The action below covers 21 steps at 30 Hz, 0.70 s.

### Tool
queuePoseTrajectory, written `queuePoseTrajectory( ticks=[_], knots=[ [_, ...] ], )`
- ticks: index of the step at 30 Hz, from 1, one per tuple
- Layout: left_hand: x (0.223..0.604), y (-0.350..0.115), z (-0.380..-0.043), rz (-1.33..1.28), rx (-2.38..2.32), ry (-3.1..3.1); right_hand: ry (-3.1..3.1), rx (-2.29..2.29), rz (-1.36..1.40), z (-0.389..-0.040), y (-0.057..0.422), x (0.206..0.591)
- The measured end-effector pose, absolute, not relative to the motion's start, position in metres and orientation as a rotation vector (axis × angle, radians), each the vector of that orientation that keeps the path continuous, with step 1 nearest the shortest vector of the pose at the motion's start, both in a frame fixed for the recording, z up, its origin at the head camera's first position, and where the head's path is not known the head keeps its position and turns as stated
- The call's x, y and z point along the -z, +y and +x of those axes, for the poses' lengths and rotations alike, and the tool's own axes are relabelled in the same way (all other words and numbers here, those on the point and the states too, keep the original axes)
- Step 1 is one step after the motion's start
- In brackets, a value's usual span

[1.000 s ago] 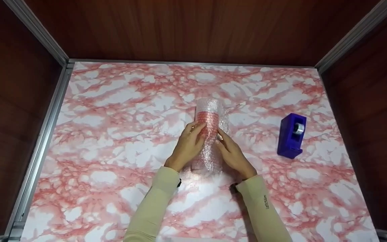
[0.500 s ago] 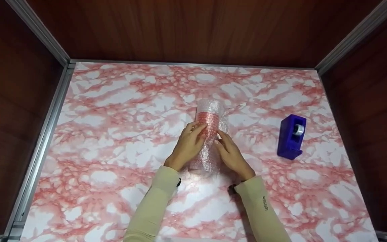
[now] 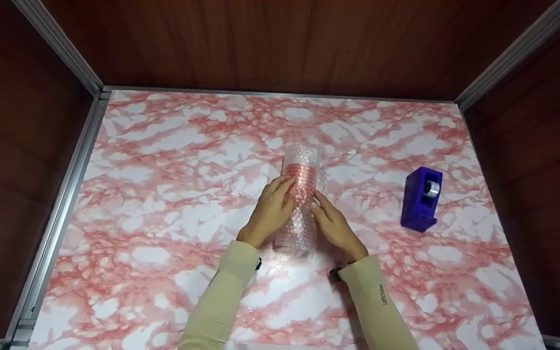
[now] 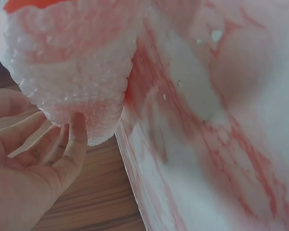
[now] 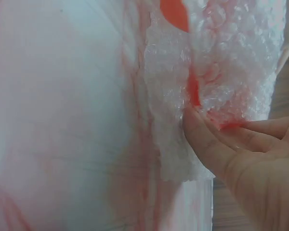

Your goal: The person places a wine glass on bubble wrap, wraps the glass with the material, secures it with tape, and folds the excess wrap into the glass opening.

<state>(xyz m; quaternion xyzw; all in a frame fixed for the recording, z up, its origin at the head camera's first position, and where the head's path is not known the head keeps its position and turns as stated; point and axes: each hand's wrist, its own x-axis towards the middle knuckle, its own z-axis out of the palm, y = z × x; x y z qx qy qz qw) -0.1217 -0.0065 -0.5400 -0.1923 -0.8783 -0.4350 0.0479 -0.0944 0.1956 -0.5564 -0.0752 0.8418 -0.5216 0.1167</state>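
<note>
A roll of bubble wrap (image 3: 299, 228) lies lengthwise on the table, and something red (image 3: 301, 176) shows through its layers. My left hand (image 3: 269, 211) holds the roll's left side, its fingers bent over the top; the left wrist view has the thumb (image 4: 76, 130) against the wrap. On the right side my right hand (image 3: 337, 224) grips the roll with thumb and fingers. Along that side a flap of bubble wrap (image 5: 166, 96) lies flat on the table, beside the right thumb (image 5: 200, 132). The shape of the red thing inside is obscured.
A purple tape dispenser (image 3: 417, 199) with a roll of clear tape (image 3: 431, 188) stands to the right. The table (image 3: 173, 282) has a red and white marbled top. Dark wooden panels (image 3: 280, 43) enclose its back and sides.
The flap on the right of the roll looks narrower, and the roll has turned slightly. Both hands keep their places on it with small finger shifts.
</note>
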Motion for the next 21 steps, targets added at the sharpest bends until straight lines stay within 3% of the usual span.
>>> queuePoseTrajectory(
  ticks=[21],
  knots=[
    [0.539,0.005,-0.121,-0.636,1.303,-2.702,2.317,1.678,-0.072,-0.096,0.198,0.558]
  ],
)
